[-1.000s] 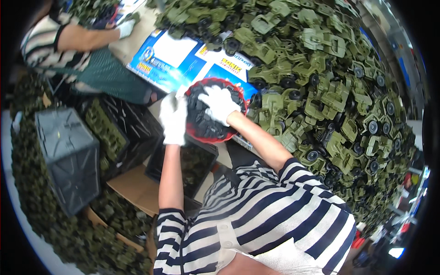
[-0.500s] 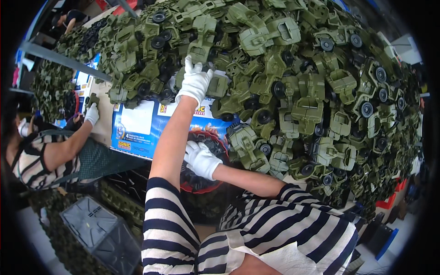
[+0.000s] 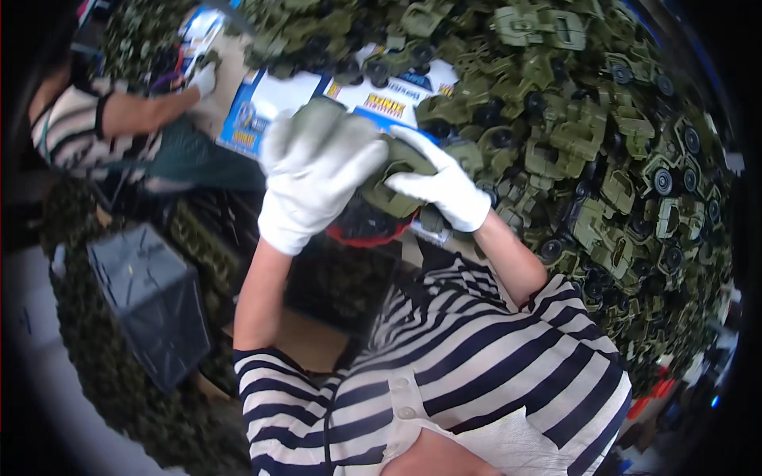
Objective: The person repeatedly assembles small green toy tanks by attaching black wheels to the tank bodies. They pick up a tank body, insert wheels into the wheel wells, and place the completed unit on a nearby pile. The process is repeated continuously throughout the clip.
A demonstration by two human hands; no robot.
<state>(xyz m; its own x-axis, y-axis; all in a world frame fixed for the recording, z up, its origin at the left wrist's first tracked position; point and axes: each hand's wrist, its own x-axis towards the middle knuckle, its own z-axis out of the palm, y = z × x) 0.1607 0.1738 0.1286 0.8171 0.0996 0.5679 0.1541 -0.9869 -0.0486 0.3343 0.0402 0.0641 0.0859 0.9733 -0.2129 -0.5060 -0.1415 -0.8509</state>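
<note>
My left hand (image 3: 313, 178), in a white glove, is closed around a green plastic toy vehicle (image 3: 320, 115). Motion blurs this hand, and its fingers cover much of the toy. Close on its right, my gloved right hand (image 3: 448, 186) has its thumb and fingers round a green toy part (image 3: 399, 161). Whether both hands grip one toy or two pieces, I cannot tell. Just below them sits a red-rimmed container (image 3: 369, 234) with dark small parts inside, partly hidden by the hands.
A large heap of green toy vehicles (image 3: 556, 135) with black wheels covers the table ahead and to the right. Blue and white printed cardboard (image 3: 286, 91) lies before it. At left a co-worker's gloved hand (image 3: 205, 79) holds a green piece. A grey bin (image 3: 147, 270) stands lower left.
My left hand has come back from the heap toward me, now with a green toy vehicle. My right hand has risen out of the red-rimmed container to meet it. The view has shifted.
</note>
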